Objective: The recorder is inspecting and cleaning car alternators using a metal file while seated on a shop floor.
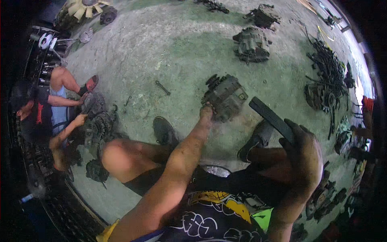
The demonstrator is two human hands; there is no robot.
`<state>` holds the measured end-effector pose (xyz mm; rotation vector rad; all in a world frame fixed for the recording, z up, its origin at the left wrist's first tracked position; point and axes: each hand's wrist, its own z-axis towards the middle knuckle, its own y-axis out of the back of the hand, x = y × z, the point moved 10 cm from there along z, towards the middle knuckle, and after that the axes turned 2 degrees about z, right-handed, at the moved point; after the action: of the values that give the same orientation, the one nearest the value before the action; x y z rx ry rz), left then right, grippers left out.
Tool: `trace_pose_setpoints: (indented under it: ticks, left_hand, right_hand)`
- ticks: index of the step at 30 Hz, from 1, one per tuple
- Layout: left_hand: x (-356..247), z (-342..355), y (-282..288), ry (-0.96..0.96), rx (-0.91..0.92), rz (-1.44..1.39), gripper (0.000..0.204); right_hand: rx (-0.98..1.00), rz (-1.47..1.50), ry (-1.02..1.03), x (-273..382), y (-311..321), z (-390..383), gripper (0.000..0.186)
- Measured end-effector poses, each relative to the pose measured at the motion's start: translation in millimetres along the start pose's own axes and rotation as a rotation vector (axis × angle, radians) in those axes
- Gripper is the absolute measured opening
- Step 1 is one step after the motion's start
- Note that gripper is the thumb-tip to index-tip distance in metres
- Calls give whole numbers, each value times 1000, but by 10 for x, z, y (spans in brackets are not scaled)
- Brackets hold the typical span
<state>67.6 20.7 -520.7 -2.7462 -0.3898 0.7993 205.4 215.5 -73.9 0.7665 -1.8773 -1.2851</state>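
A grimy grey alternator [227, 96] with a pulley at one end is on the floor in front of me, between my shoes. My left hand [207, 112] grips its near left side, the fingertips partly hidden against the casing. Raised at the right, my right hand [301, 147] is wrapped round the lower end of a thick, dark, straight-sided bar [269, 116]. The bar slants up and left, and its free end is near the alternator's right side, apart from it. What the bar is made of I cannot tell.
A wrench [163, 87] lies on the concrete floor left of the alternator. Farther off stand another alternator [252, 44] and a dark part [264, 17]. Tangled wiring [328, 64] spreads at the right. A co-worker [38, 105] sits at the left, hands on a greasy part [93, 104].
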Motion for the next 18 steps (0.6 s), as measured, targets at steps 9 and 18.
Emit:
trace_pose_setpoints:
  ticks: [9, 18]
  left_hand:
    - [-565, 338, 605, -126, -24, 522, 33]
    - [-1056, 426, 711, -433, 8, 1114, 48]
  right_hand:
    - [93, 54, -51, 78, -52, -66, 45]
    - [-30, 92, -83, -29, 12, -34, 43]
